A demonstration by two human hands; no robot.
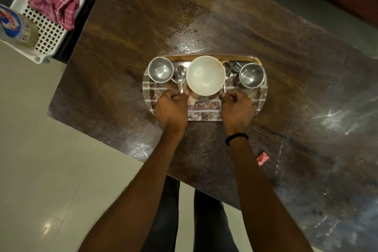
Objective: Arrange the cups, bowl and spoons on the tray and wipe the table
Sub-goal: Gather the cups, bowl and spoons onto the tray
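A small red sachet (262,157) lies nearest me on the dark brown stone table (122,57); I judge it must be lifted before I wipe. Past it, my left hand (173,106) and right hand (237,106) curl over the near half of the oval stone-patterned tray (204,111). Each pinches the handle end of a spoon: the left steel spoon (181,75) and the right steel spoon (226,69), either side of the round white bowl (205,75). The gaps are narrow, so I should slide both handles gently, matching their angles, without nudging the bowl or the left steel cup (161,69) and right steel cup (252,74) flanking it. Farther off, the pink-red cloth (51,4) waits in the white plastic basket (47,35) for the wiping, not yet begun.
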